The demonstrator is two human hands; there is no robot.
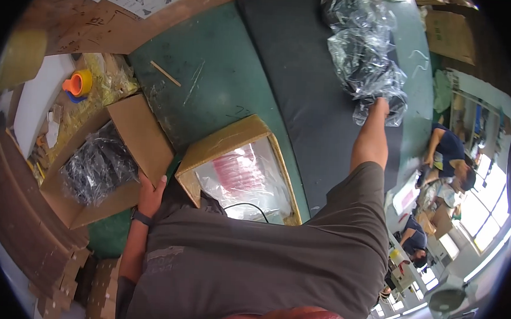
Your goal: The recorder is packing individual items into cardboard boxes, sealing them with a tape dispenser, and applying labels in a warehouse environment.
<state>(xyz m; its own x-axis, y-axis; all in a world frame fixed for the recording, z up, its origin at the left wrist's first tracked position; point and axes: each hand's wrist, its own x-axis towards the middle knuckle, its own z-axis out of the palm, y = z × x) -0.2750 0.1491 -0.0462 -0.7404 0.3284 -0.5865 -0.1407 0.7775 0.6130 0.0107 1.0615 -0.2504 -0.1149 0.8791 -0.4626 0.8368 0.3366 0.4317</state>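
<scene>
Plastic bags (365, 55), clear and crinkled with dark parts inside, heaped far out on dark mat (305, 93) covering green surface (213, 82). Right hand (381, 105) stretched to the heap's near edge, buried in the film; looks closed on a bag, fingers mostly hidden so grip not certain. Left hand (151, 195) resting flat against the flap of brown carton (128, 153), fingers relaxed, gripping nothing. That carton already holds a bundle of black bagged parts (96, 168). Second carton (238, 164) just beside it, lined with clear film, pinkish contents showing through. Orange tape roll (79, 83) far left, thin wooden stick (165, 73) lying loose on the green.

Step, by judgement: fetching a bagged piece from the heap, mid-reach. Next move probably calls for a firm pinch on one bag only, lifting clear without dragging neighbours, then a long pull back toward the cartons. Slippery film, may snag.
</scene>
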